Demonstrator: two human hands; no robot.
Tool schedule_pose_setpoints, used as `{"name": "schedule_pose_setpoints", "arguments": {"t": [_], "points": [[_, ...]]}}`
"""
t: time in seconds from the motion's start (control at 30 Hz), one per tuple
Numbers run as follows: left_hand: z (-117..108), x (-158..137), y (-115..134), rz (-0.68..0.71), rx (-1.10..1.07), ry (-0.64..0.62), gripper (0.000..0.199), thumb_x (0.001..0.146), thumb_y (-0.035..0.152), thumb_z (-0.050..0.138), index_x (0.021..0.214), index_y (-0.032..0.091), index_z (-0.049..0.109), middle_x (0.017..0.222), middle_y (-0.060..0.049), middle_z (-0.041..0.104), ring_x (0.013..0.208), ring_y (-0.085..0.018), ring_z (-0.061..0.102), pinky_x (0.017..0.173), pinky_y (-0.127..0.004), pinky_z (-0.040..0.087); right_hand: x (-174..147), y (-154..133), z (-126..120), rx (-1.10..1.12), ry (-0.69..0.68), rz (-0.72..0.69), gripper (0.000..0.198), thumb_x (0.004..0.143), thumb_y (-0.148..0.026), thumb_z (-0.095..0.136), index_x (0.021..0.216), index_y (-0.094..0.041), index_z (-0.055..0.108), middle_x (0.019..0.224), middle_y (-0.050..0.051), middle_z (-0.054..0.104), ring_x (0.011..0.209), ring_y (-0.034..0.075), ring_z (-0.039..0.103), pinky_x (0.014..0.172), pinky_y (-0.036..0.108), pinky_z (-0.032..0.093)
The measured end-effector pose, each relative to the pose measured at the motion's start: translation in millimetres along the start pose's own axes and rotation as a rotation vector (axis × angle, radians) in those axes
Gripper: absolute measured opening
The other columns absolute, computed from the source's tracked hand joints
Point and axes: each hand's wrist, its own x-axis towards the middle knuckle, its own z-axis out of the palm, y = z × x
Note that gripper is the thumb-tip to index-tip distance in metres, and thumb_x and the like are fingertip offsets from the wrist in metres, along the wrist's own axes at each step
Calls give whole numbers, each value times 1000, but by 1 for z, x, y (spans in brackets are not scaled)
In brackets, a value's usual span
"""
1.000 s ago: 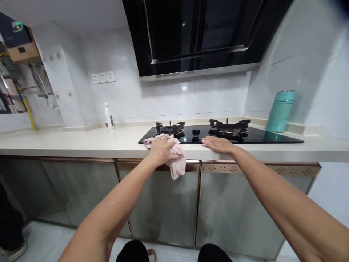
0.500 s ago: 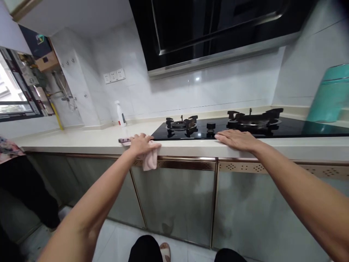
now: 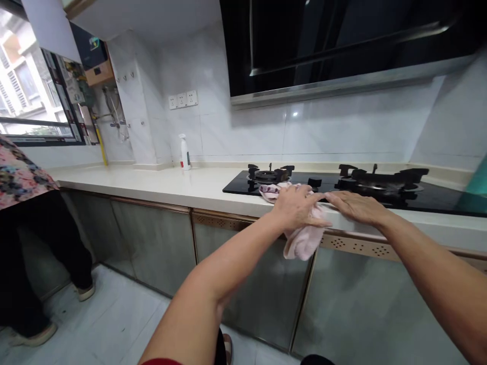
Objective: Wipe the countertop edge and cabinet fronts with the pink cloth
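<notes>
My left hand point(image 3: 296, 207) presses a pale pink cloth point(image 3: 304, 243) onto the counter's front edge, beside the black gas hob point(image 3: 238, 182). Part of the cloth, with a dark purple pattern, lies on the hob's edge, and the rest hangs down over the cabinet front. Close by, my right hand point(image 3: 355, 207) lies flat on the counter edge in front of the hob, its fingers stretched out and holding nothing. The fingertips of the right hand come near or touch the left hand; I cannot tell which. A dark control knob point(image 3: 314, 183) stands just behind my hands.
Two burners with black pan supports, left point(image 3: 270, 175) and right point(image 3: 382, 180), sit on the hob. A white spray bottle point(image 3: 184, 153) stands against the wall. A range hood point(image 3: 342, 50) hangs above. At the left, another person point(image 3: 36, 223) stands beside the counter point(image 3: 152, 183).
My left hand has slid right along the counter edge with the cloth, coming up to my right hand. The view has turned left, showing more of the other person.
</notes>
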Motion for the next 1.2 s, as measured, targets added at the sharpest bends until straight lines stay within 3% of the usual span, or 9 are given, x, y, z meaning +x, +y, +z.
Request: {"name": "schedule_pose_setpoints", "arguments": {"t": [0.13,0.23,0.33,0.53,0.77,0.87,0.97,1.07,1.2], "points": [[3,13,-13,-95,-189,-71,74,88,77,50,137,22,52,136,-14,58,124,-30,56,102,-43,44,2,5,2,56,-28,-14,77,98,-57,6,149,-21,51,159,9,45,148,31,40,118,55,37],[-6,3,-37,-97,-180,-176,71,92,77,41,131,19,56,129,-14,62,127,-30,54,105,-42,42,4,10,4,69,-9,-14,76,98,-56,8,148,-21,52,159,9,46,148,31,40,119,53,37],[-18,-11,-60,-129,-156,-257,75,92,78,36,137,20,54,134,-13,60,129,-30,53,108,-41,41,2,9,3,74,-21,-5,76,98,-58,8,146,-23,54,158,8,47,148,32,40,118,54,38],[-41,-41,-109,-435,-147,-325,69,91,76,38,144,35,51,135,-8,60,131,-30,53,111,-47,38,-3,4,-2,83,-59,-7,79,98,-60,4,146,-22,54,162,8,41,151,31,35,121,53,32],[-58,-76,-166,-739,-21,-339,65,92,71,37,144,34,52,141,-11,59,138,-34,49,116,-57,30,1,9,4,98,-20,-25,81,98,-63,7,148,-20,53,159,10,45,147,31,41,120,54,34],[-61,-86,-164,-645,11,-374,71,90,78,36,145,37,51,149,-10,52,142,-35,43,116,-61,27,-2,3,0,99,-11,-8,82,97,-65,5,148,-22,53,159,9,46,147,33,40,118,57,34],[-62,-95,-155,-488,73,-422,87,75,85,58,148,39,49,155,-13,43,143,-42,38,114,-61,30,-5,-3,-4,90,-14,10,81,97,-67,5,148,-26,54,159,9,45,147,35,40,115,61,35],[-63,-102,-149,-383,146,-413,102,61,84,74,149,39,50,149,-16,44,138,-45,40,111,-59,35,-5,-3,-4,90,-4,21,81,97,-68,5,149,-28,52,160,8,45,146,35,40,114,62,35],[-64,-109,-154,-321,204,-334,81,71,77,73,138,34,62,131,-15,54,123,-37,52,104,-48,41,-4,-1,-4,114,5,4,80,96,-69,7,147,-30,55,157,6,48,143,36,44,113,63,37]]}}
